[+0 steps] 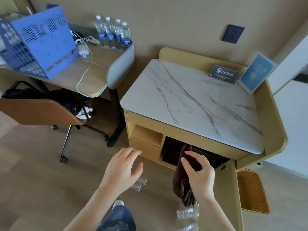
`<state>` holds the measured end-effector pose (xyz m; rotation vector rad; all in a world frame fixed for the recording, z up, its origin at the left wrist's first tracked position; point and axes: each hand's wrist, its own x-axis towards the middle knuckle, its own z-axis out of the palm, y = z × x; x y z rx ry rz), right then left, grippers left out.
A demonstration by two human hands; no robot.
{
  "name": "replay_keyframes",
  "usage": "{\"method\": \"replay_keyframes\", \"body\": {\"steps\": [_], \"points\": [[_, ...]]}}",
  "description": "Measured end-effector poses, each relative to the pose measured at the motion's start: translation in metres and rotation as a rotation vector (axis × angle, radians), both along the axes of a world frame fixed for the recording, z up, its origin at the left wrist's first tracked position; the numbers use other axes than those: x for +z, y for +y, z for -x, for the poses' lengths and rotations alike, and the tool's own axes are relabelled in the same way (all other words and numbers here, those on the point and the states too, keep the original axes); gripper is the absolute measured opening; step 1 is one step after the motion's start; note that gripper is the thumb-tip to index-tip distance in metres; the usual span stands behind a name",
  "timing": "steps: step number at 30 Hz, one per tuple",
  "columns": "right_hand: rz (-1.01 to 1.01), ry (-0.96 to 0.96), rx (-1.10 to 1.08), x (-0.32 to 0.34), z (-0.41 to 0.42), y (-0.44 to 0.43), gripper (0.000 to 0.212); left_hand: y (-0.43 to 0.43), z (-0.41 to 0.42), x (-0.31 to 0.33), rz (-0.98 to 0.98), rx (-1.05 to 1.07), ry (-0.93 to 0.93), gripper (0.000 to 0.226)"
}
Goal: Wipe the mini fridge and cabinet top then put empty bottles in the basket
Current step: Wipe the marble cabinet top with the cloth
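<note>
right hand (199, 179) grips brown cloth (180, 182); left hand (121, 170) relaxed.

The dark sign (224, 74) reads "The Shop", apparently.

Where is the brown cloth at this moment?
In the head view, the brown cloth hangs lower right of centre, gripped by the right hand, before the black mini fridge.

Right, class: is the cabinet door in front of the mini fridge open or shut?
Open. The cabinet door stands out toward the camera, exposing the black mini fridge inside.
</note>
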<state>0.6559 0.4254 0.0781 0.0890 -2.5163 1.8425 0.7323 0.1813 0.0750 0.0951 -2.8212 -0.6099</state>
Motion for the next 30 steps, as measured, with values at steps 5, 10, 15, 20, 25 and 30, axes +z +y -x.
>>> {"method": "replay_keyframes", "body": {"steps": [5,10,15,20,25,30], "points": [[0.019,0.0,-0.008,-0.005,0.029,-0.063,0.027,-0.073,0.03,-0.004,0.029,0.0,0.018,0.033],[0.049,0.022,-0.059,0.002,0.068,-0.13,0.029,-0.14,0.075,0.008,0.073,-0.074,0.054,0.032],[0.069,0.035,-0.099,0.017,0.114,-0.179,0.025,-0.174,0.127,0.016,0.05,-0.134,0.066,0.033],[0.076,0.047,-0.107,0.026,0.174,-0.209,0.022,-0.187,0.169,0.009,0.018,-0.139,0.088,0.032],[0.074,0.133,-0.086,0.027,0.243,-0.244,0.023,-0.19,0.211,0.004,-0.016,-0.048,0.111,0.031],[0.273,0.044,-0.283,0.019,0.303,-0.265,0.019,-0.188,0.251,0.012,-0.07,0.063,0.097,0.032]]}}
